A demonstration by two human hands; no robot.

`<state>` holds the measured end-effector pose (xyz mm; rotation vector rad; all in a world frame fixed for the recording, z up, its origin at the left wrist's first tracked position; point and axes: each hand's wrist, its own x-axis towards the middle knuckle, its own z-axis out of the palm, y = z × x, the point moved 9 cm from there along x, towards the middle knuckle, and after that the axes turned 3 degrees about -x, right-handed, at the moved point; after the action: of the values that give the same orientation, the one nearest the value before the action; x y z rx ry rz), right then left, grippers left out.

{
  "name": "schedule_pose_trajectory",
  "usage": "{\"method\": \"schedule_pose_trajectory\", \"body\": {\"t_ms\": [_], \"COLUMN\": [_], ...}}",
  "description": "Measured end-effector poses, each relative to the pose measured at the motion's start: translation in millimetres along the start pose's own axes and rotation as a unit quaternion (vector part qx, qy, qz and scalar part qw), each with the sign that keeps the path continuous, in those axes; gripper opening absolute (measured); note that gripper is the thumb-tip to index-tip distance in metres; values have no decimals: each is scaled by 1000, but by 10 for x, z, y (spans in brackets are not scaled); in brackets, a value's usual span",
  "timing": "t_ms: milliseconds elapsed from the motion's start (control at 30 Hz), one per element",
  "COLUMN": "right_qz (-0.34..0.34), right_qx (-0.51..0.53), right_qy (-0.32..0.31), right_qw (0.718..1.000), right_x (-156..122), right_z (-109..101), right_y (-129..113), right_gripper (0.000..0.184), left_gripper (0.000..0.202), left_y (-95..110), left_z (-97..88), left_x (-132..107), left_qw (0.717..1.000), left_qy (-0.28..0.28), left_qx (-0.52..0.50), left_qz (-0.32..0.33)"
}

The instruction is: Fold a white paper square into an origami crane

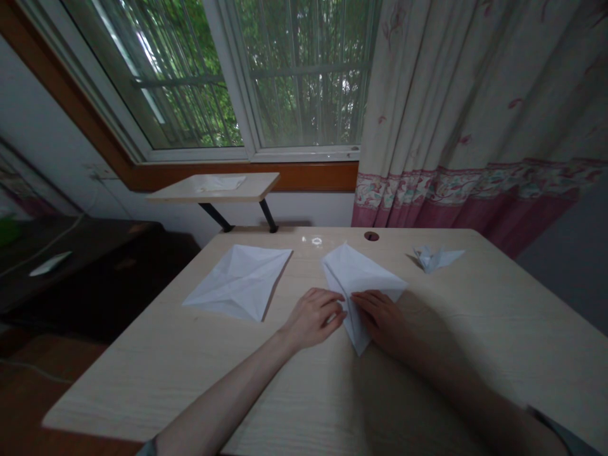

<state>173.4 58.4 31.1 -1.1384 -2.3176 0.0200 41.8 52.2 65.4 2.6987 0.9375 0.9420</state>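
Observation:
A folded white paper [357, 273] lies on the light wooden table [285, 386], pointed towards me. My left hand [314, 318] rests at its left edge with fingers curled, fingertips pressing the paper's crease. My right hand [381, 316] lies on the paper's near right part, fingers bent and pressing it down. The two hands' fingertips almost meet at the fold.
A creased, unfolded white sheet [241, 280] lies to the left. A small folded paper figure [436, 257] sits at the far right. A cable hole [371, 236] is at the table's far edge. A small shelf [213, 187] stands under the window; a curtain [475, 114] hangs right.

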Motion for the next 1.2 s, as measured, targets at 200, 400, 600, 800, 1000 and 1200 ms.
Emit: {"method": "schedule_pose_trajectory", "body": {"t_ms": [200,400,600,800,1000,1200], "right_qz": [-27,-22,-9,-11,-2,-5], "right_qx": [-2,-31,-44,-42,-48,-47], "right_qy": [-20,-15,-11,-20,-21,-8], "right_qw": [999,999,999,999,999,999], "right_x": [26,25,3,-9,7,-2], "right_z": [-11,-2,31,35,16,2], "right_y": [-104,-93,-31,-30,-33,-36], "right_gripper": [43,39,39,42,42,43], "left_gripper": [16,21,31,25,27,17], "left_y": [66,18,-13,-35,-90,-138], "left_z": [-175,-159,-147,-111,-48,55], "left_x": [21,33,43,36,37,22], "left_qw": [997,996,990,983,980,992], "left_qy": [62,52,31,10,-15,-34], "left_qx": [35,73,123,164,178,103], "left_qz": [8,-17,-65,-86,-87,-67]}}
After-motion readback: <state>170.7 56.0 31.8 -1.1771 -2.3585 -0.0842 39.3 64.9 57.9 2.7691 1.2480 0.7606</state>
